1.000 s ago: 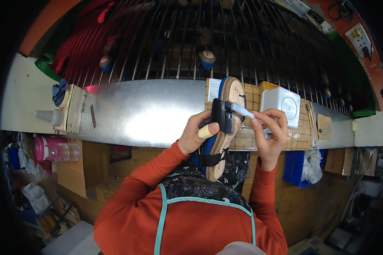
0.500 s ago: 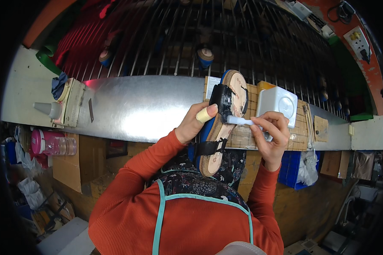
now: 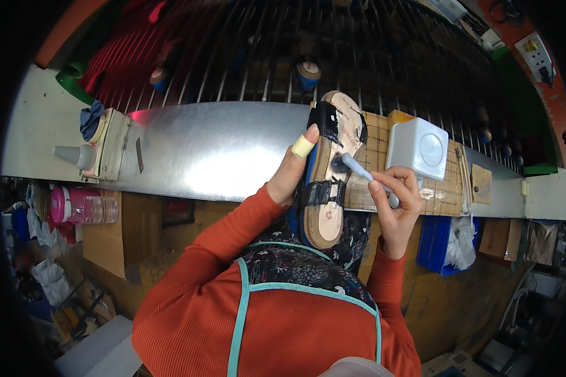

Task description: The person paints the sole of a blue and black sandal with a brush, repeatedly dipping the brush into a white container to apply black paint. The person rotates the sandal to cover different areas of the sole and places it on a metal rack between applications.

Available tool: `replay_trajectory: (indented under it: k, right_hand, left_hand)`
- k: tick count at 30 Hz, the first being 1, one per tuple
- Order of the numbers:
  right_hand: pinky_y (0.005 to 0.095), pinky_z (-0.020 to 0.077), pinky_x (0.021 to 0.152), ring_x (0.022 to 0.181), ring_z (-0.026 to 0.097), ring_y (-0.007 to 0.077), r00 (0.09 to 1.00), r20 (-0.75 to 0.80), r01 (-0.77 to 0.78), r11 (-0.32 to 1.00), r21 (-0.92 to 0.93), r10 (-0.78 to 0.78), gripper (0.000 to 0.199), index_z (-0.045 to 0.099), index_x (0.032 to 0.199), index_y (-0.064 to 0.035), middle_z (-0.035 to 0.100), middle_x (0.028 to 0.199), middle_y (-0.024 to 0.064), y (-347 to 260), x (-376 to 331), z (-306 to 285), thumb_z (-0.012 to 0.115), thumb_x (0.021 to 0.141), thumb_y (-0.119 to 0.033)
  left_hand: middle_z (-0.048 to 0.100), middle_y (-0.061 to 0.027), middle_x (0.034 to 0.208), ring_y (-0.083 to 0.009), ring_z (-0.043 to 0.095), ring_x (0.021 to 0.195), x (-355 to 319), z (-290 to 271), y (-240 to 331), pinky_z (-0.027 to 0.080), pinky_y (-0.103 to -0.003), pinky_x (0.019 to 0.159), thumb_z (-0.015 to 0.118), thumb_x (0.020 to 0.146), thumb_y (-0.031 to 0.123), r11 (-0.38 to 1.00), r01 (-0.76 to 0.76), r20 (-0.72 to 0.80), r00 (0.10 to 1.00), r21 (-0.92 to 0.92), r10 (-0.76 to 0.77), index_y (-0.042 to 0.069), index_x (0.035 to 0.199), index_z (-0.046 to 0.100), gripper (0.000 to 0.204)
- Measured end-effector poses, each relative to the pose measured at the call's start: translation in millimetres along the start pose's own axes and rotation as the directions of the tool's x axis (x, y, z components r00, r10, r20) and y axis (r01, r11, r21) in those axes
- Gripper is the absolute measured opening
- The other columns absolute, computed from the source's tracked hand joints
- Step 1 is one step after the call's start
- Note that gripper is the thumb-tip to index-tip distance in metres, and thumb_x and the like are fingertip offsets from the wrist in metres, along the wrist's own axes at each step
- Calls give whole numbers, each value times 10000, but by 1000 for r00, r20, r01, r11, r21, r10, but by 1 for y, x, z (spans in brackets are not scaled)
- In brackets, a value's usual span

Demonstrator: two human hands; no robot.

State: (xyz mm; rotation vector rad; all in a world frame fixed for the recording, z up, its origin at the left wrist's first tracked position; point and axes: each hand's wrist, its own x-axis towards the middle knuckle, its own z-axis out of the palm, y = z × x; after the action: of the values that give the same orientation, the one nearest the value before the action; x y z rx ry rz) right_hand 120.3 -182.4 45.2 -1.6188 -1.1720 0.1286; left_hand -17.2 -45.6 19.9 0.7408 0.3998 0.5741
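Note:
A sandal (image 3: 347, 135) with black straps, a pale insole, a cork-coloured edge and some blue along its left side stands lengthwise in front of me. My left hand (image 3: 288, 174) is closed on its left edge; a pale yellow wrap covers the thumb, which lies beside the upper strap. My right hand (image 3: 397, 206) pinches the whitish handle of a brush (image 3: 357, 166). Its dark tip is at the insole between the two straps, though exact contact cannot be told. Just beyond the right hand stands a white square container (image 3: 415, 151).
The container rests on a grid-marked board (image 3: 443, 204) on the metal bench (image 3: 214, 151). Behind runs a rack of metal rods (image 3: 233, 63) carrying shoes (image 3: 308, 72). A thin metal strip (image 3: 139, 155) and grey cone (image 3: 72, 155) lie left; a blue crate (image 3: 431, 251) sits lower right.
The brush has come away from the upper strap, and its tip now sits lower, at the insole. The sandal has turned more upright and faces me more.

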Motion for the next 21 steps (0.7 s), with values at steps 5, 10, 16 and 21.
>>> replay_trajectory:
  k: [5,10,16,21]
  right_hand:
    - [248,352,681,681,494,105,997,-74,-3,996,-91,-4,166,758,929,-75,594,896,24,-4,0,7,777,766,-96]
    - [284,314,777,701,512,122,977,-128,123,945,-303,-168,190,759,938,-96,595,898,19,-8,6,11,779,748,-94]
    - [284,323,760,751,510,140,948,-143,231,921,-312,-286,215,757,939,-112,598,902,19,-4,9,16,786,727,-86]
    - [281,332,725,747,493,144,982,-1,185,951,-249,-191,201,760,913,-111,596,889,23,-1,6,8,790,716,-84]
  left_hand:
    - [642,-83,947,-130,642,801,2,-6,-6,549,-259,699,406,934,643,995,40,29,999,87,-43,20,1197,542,690]
    - [660,-99,936,-135,653,783,-3,-8,-6,549,-254,697,414,942,624,984,0,-2,1000,179,1,-2,1173,560,683]
    - [671,-103,947,-135,660,780,-2,-11,1,551,-257,701,425,945,611,980,-31,-13,999,199,34,-7,1169,569,673]
    - [663,-95,952,-128,655,792,0,-14,6,547,-255,700,460,938,602,983,-39,-18,999,177,43,-17,1159,574,667]
